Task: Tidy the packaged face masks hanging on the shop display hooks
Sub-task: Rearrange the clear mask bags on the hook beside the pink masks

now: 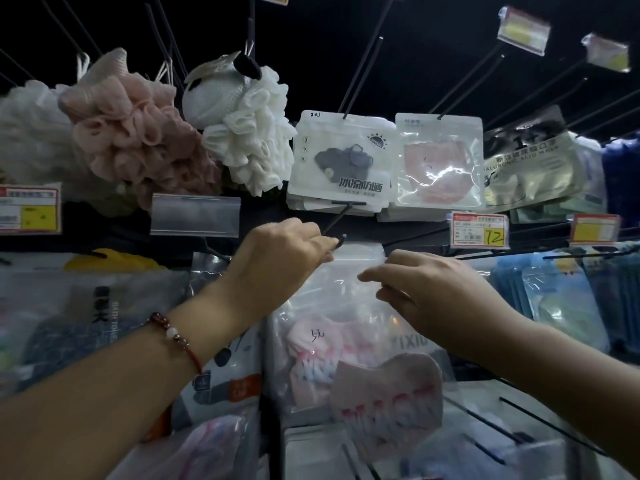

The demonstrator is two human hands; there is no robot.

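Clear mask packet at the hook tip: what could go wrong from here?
1. Both the left hand and the right hand pinch only the top edge of the clear mask packet; the thin film could slip or tear.
2. The hook tip sits right at that edge; the hang hole isn't visible, so threading may miss.
3. The raised hands could nudge the white mask packets above.
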